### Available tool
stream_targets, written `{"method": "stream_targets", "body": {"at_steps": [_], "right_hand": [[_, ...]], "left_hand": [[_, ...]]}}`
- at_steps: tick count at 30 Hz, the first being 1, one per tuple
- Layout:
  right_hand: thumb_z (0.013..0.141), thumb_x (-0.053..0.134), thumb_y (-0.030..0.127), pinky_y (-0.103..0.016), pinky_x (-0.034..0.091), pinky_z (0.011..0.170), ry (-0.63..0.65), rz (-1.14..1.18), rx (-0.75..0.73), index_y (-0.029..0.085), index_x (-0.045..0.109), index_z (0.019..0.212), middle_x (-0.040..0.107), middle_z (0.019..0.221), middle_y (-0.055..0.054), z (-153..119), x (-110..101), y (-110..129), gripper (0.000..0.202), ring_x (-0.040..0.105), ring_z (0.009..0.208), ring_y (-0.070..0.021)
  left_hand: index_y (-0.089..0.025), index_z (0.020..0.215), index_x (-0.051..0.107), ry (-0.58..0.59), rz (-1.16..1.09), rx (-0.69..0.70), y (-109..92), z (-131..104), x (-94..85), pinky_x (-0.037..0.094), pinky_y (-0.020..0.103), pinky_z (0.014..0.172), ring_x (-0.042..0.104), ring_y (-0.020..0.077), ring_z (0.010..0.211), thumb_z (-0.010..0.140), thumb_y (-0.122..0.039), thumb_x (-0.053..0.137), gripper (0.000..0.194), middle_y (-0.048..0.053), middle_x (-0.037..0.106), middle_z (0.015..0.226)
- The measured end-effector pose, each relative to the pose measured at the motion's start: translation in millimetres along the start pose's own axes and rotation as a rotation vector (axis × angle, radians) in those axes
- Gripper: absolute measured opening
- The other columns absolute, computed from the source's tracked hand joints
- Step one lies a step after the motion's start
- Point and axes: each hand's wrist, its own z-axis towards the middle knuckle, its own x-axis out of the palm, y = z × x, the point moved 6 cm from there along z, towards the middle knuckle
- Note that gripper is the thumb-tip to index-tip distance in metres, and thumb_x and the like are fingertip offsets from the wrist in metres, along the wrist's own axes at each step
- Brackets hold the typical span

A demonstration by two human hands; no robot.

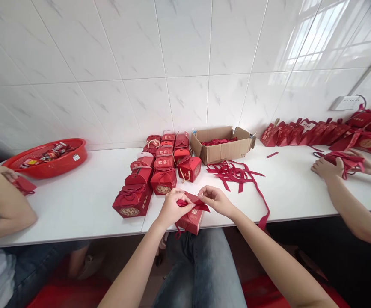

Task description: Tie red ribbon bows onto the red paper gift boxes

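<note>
At the table's front edge a red gift box (190, 223) lies tilted under my two hands. A dark red ribbon (201, 205) crosses its top. My left hand (176, 206) is closed, thumb and fingers pinching the ribbon at the box's left side. On the right, my right hand (215, 199) pinches near the ribbon's other side, fingertips together. Just behind and left stand rows of finished-looking red boxes (164, 181) with cords and gold print. Loose red ribbons (233, 172) lie in a tangle to the right, one strip hanging over the edge.
A cardboard box (227, 150) holding red ribbon stands against the wall. At left is a red basin (76, 150) of wrapped snacks, beside a co-worker's arm (12, 214). Another co-worker's hands (331, 167) hold a red item at right, before a row of red boxes (307, 131).
</note>
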Motion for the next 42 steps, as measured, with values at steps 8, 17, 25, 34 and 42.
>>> {"method": "stream_targets", "body": {"at_steps": [8,17,25,34,42], "right_hand": [[0.081,0.059,0.043,-0.022,0.027,0.048,-0.082,-0.068,-0.010,0.020,0.045,0.075,0.038,0.056,0.007,1.6,-4.3,0.8,0.027,0.033,0.049,-0.0081],[0.084,0.056,0.044,-0.024,0.035,0.054,-0.103,-0.051,-0.040,0.021,0.045,0.083,0.046,0.062,0.005,1.2,-17.4,3.3,0.025,0.041,0.054,-0.0099],[0.062,0.068,0.066,-0.049,0.029,0.106,0.032,-0.013,-0.096,0.028,0.013,0.145,0.023,0.150,-0.015,-36.8,-11.4,-30.7,0.106,0.027,0.136,-0.0299],[0.067,0.074,0.041,-0.045,0.042,0.102,-0.112,-0.215,-0.087,0.021,0.007,0.148,0.044,0.138,-0.017,-55.9,31.3,-24.3,0.107,0.045,0.126,-0.0335],[0.061,0.065,0.064,-0.054,0.028,0.104,-0.964,-0.807,0.410,-0.002,0.010,0.142,0.026,0.143,-0.032,-109.2,-105.0,-50.9,0.118,0.026,0.133,-0.0430]], "left_hand": [[-0.017,0.063,0.064,0.083,-0.019,-0.041,7.4,0.6,7.6,0.044,0.031,0.078,0.054,0.0151,0.073,0.066,-0.030,0.070,0.014,0.001,0.051,0.078],[-0.017,0.062,0.054,0.075,-0.150,-0.051,12.4,1.7,3.3,0.042,0.029,0.074,0.052,0.0142,0.070,0.067,-0.031,0.070,0.022,0.000,0.053,0.072],[-0.022,0.094,0.050,-0.204,-0.682,-0.042,26.4,-15.3,1.0,0.045,0.029,0.082,0.056,0.0158,0.092,0.077,-0.039,0.064,0.028,0.004,0.059,0.101],[-0.020,0.091,0.044,-0.420,-0.965,-0.417,95.4,-37.4,25.0,0.048,0.027,0.068,0.062,0.0133,0.074,0.074,-0.053,0.061,0.041,0.001,0.060,0.085],[-0.021,0.095,0.042,-0.391,-0.879,-0.358,94.9,-34.9,25.8,0.048,0.030,0.074,0.062,0.0117,0.070,0.074,-0.041,0.067,0.038,-0.001,0.064,0.079]]}}
